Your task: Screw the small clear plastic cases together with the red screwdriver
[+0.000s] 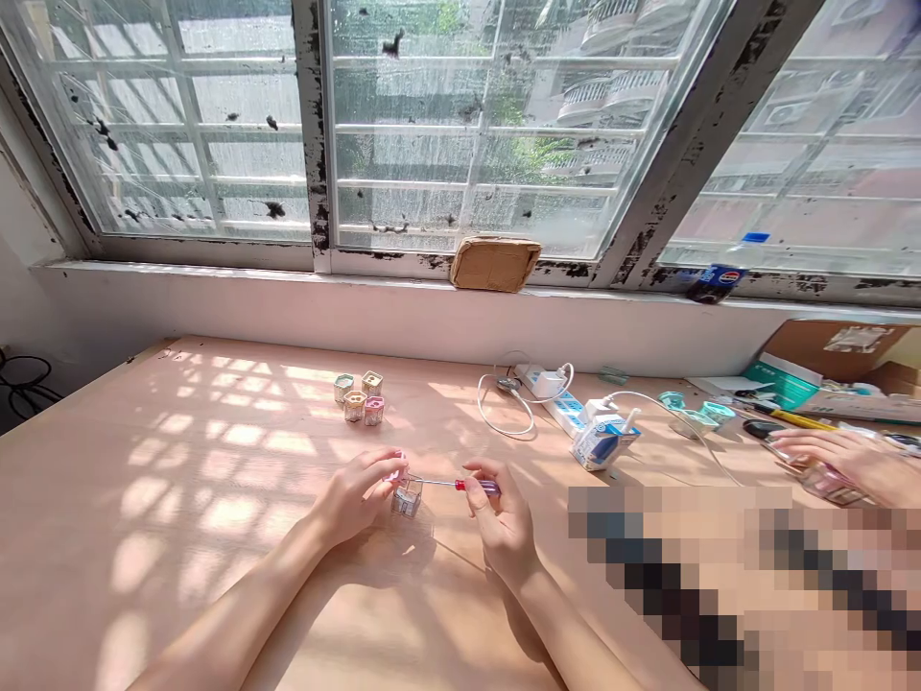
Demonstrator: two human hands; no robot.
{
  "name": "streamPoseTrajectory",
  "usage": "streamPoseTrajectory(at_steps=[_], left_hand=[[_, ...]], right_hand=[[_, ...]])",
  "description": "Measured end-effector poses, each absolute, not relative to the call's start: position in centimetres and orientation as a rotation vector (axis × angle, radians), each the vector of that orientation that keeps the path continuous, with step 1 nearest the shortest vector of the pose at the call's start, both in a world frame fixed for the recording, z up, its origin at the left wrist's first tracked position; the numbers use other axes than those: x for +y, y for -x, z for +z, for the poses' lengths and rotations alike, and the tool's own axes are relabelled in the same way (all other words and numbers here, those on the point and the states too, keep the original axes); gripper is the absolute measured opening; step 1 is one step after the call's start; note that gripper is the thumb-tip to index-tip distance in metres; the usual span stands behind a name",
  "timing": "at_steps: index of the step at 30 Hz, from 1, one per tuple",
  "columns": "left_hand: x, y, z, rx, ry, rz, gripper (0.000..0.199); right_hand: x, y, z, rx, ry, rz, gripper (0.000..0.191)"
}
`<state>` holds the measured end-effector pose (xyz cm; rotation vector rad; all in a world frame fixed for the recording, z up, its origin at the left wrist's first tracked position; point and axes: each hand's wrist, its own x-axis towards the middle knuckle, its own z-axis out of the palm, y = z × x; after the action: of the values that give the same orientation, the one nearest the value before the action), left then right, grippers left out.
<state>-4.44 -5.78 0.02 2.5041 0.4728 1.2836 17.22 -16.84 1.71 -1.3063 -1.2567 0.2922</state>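
Note:
My right hand (500, 523) is shut on a small screwdriver (457, 485) with a red and purple handle. Its thin metal shaft points left toward a small transparent cube-shaped holder (407, 499) low on the wooden table (144, 461). My left hand (356, 494) grips that holder from the left, with its fingertips on a pink piece (395, 474) at the top. Behind my hands stands a group of several similar small holders (358, 398) in beige and pink.
To the right lie a power strip (554, 398) with white cables and a small carton (604, 443). A co-worker's hand (827, 459) works at the right edge, beside a pixelated blur (741, 585). Teal pieces (695, 417) and yellow-handled tools (791, 418) lie near it. A windowsill runs behind.

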Motion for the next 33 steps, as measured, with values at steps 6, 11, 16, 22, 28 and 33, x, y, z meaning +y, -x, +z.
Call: streamPoseTrajectory(at_steps=[6, 11, 16, 22, 28, 33], left_hand=[[-5.8, 4.4, 0.0, 0.464, -2.511, 1.318, 0.031], [-5.9, 4.4, 0.3, 0.459, -2.507, 1.31, 0.031], [-5.9, 4.4, 0.3, 0.469, -2.513, 1.301, 0.03], [-5.8, 4.4, 0.4, 0.475, -2.531, 1.322, 0.03], [-5.9, 4.4, 0.4, 0.469, -2.538, 1.328, 0.03], [-5.8, 4.4, 0.2, 0.475, -2.509, 1.309, 0.031]], right_hand=[[-16.9, -17.0, 2.5, -1.26, 1.356, 0.251, 0.031], [-16.9, -17.0, 1.7, -1.224, 1.321, 0.296, 0.026], [-16.8, -17.2, 1.1, -1.23, 1.294, 0.284, 0.021], [-16.8, -17.1, 1.9, -1.234, 1.329, 0.295, 0.028], [-16.8, -17.0, 1.8, -1.225, 1.335, 0.289, 0.027], [-16.7, -17.2, 1.2, -1.236, 1.286, 0.255, 0.019]])
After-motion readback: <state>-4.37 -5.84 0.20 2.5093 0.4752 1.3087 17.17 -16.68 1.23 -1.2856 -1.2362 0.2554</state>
